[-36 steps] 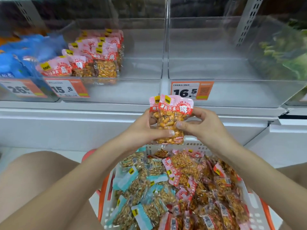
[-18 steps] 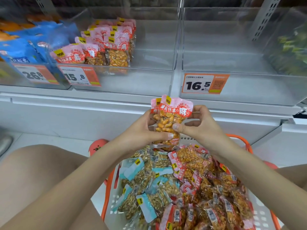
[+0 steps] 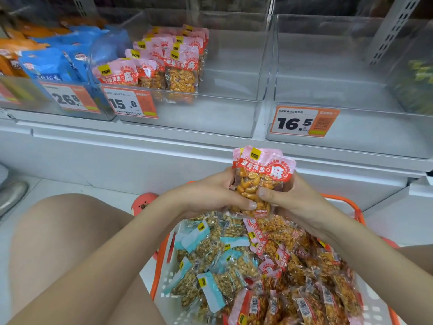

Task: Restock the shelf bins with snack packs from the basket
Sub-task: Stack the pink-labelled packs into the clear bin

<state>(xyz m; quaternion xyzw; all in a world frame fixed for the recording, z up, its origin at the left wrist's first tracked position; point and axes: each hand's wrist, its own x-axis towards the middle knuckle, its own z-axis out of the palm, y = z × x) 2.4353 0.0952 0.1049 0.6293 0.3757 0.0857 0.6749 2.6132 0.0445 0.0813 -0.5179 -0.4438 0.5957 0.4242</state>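
Both hands hold a small stack of pink-topped peanut packs [image 3: 262, 174] upright above the basket. My left hand [image 3: 210, 195] grips the stack from the left, thumb across its front. My right hand [image 3: 293, 200] grips it from the right, thumb on the front too. Below them the white basket with orange rim [image 3: 377, 310] is full of pink-topped and pale-blue-topped snack packs [image 3: 210, 259]. The clear shelf bin marked 15.8 [image 3: 210, 118] holds several matching pink packs [image 3: 168, 64] at its left side. The bin marked 16.5 [image 3: 363, 137] is bare.
A bin at the far left, tagged 26.8, holds blue bags [image 3: 54, 62], with orange bags [image 3: 21, 43] beyond. A white shelf ledge [image 3: 117, 146] runs under the bins. My bare knee [image 3: 58, 242] is at lower left. Green packs [image 3: 419, 85] sit at the far right.
The view has shifted left and down, so the bins sit further right and higher. Both hands keep hold of the pink packs and have sunk a little closer to the basket.
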